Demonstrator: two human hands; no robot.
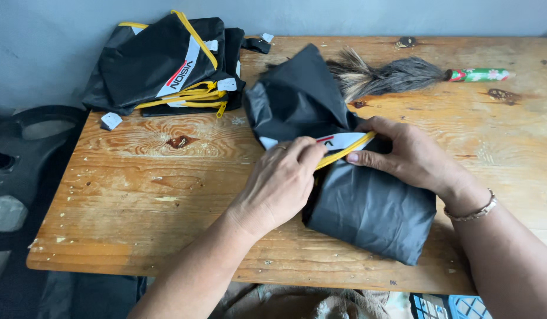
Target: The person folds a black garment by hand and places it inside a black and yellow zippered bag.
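Now, left hand (283, 180): we are pinching the yellow zipper (343, 152) on the black pouch (368, 207).
Right hand (406, 155): fingers gripping the pouch's edge.
Far left: finished pouches (161, 62) are lying stacked.

Table (137, 195): bare wood is lying open across the left front, from the near edge up to the stack of folded bags (167, 65); a hand could pass there freely. The stack is blocking the far left corner. The black bag (368, 207) is taking up the middle. The brush (397, 75) is lying across the far right. Bare wood is showing along the right edge, behind the right hand (409, 156).
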